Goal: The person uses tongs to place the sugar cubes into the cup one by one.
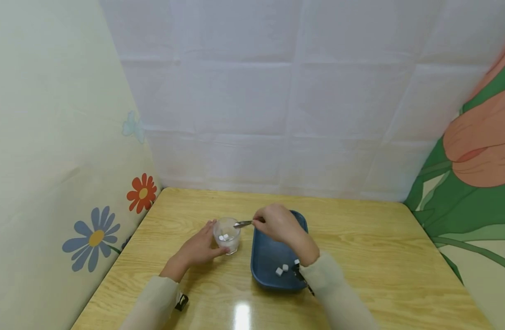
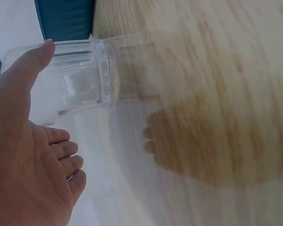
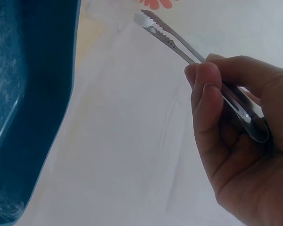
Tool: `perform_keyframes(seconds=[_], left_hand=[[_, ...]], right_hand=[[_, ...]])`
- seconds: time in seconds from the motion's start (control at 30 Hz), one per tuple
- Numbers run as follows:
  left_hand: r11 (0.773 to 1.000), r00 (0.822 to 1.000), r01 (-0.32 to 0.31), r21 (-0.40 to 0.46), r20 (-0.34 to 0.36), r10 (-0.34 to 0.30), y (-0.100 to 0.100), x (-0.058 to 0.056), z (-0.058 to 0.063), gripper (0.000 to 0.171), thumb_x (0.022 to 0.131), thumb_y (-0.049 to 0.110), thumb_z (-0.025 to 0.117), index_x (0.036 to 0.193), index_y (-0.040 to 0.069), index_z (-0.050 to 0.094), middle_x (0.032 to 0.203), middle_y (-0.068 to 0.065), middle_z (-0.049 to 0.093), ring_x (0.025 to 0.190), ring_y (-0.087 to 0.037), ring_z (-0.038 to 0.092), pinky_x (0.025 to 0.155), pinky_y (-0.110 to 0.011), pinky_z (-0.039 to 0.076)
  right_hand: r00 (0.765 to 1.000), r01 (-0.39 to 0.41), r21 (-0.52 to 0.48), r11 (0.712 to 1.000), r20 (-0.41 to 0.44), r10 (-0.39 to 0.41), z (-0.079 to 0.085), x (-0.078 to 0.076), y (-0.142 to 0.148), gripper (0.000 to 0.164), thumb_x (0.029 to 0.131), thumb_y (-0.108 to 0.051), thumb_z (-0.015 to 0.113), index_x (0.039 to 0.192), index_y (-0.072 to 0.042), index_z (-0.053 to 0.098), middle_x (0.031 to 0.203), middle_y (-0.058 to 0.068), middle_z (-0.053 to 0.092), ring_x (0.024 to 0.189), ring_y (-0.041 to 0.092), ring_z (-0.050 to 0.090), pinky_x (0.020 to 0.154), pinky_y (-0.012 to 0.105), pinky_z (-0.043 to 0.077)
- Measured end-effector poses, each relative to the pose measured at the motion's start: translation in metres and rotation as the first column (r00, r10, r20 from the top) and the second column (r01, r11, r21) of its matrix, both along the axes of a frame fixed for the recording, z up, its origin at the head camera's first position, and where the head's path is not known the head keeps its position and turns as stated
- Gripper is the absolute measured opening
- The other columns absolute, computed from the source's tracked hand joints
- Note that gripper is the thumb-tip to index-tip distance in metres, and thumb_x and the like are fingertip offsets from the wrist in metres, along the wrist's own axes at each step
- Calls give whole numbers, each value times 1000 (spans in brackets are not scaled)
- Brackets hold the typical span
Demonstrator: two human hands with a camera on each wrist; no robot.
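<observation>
My left hand [image 1: 196,248] grips a clear glass cup [image 1: 232,245] standing on the table, thumb on the near side and fingers on the far side. Small white cubes [image 1: 224,237] lie inside the cup. In the left wrist view the thumb lies along the wall of the cup [image 2: 75,70]. My right hand [image 1: 279,222] pinches metal tongs [image 1: 243,224], their tips over the cup's mouth. The right wrist view shows a white cube [image 3: 143,20] between the toothed tips of the tongs [image 3: 179,49].
A blue tray [image 1: 273,253] sits right of the cup, under my right hand. Several white cubes [image 1: 279,271] lie near its front end, one partly hidden by the right wrist. A white cloth [image 1: 244,101] hangs behind the wooden table [image 1: 372,247], with printed fabric at both sides.
</observation>
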State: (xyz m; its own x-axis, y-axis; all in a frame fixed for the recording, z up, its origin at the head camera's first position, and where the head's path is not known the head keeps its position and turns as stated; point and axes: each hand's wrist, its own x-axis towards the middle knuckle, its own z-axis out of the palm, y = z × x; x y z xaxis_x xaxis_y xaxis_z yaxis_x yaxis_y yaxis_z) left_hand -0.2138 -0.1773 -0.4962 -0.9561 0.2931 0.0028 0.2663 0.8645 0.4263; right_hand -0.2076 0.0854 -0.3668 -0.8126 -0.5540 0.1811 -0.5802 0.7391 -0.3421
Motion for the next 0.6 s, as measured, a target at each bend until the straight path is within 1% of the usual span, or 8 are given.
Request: perform_keyframes(seconds=[0.13,0.4,0.6], left_hand=[[1000,1000,2,-4,1,-2,0,-1,-1,105,75,71,57,150,8,17,155,-9,17,143,-25,15,111,-47,25],[1000,1000,2,-10,5,-2,0,0,1,105,76,70,58,150,8,16,155,-9,17,142,-25,15,110,-47,25],[1000,1000,4,-5,5,-4,0,0,1,103,76,68,58,150,8,17,155,-9,16,142,-25,16,110,-47,26]], right_hand=[[1000,7,14,1000,2,-7,-4,-3,-5,18,92,-24,60,96,-14,74,84,-5,69,61,0,54,57,21,46],[999,8,31,999,40,-9,-9,-4,-16,18,92,-24,59,96,-15,74,85,-4,69,60,1,54,55,22,46],[997,17,42,999,79,-20,-15,-5,-22,18,92,-23,59,96,-15,74,84,-4,69,56,1,52,52,22,44]])
